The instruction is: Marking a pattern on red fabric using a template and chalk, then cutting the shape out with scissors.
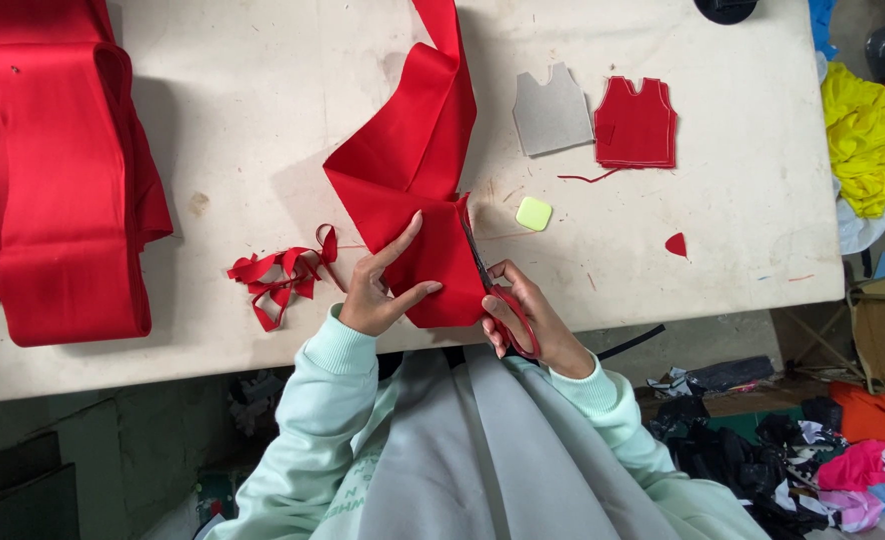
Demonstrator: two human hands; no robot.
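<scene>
Seen from above at a pale, scuffed table point(223, 120): left hand point(378, 290) spread flat on a folded strip of red fabric point(413, 170), fingers open and pressing it down near the table's front edge, thumb stretched toward the cut. Right hand point(523, 320) closed through the red handles of a pair of scissors point(488, 280), blades partly parted and biting into the right edge of the fabric just beside the left thumb. Fabric running up and away from the hands toward the table's far edge, twisted once along the way. Left of the left hand, a small heap of red trimmings point(278, 275); farther left, a broad folded length of red cloth point(58, 180) hanging over the table edge. Beyond the scissors, a pale green square of chalk point(534, 213), a grey vest-shaped pattern point(551, 110), beside it a red cut piece point(636, 123) of like shape, and a tiny red scrap point(677, 244). Mint-green sleeves at both wrists. Yellow cloth point(861, 135) off the table's right end, mixed rags on the floor below.
</scene>
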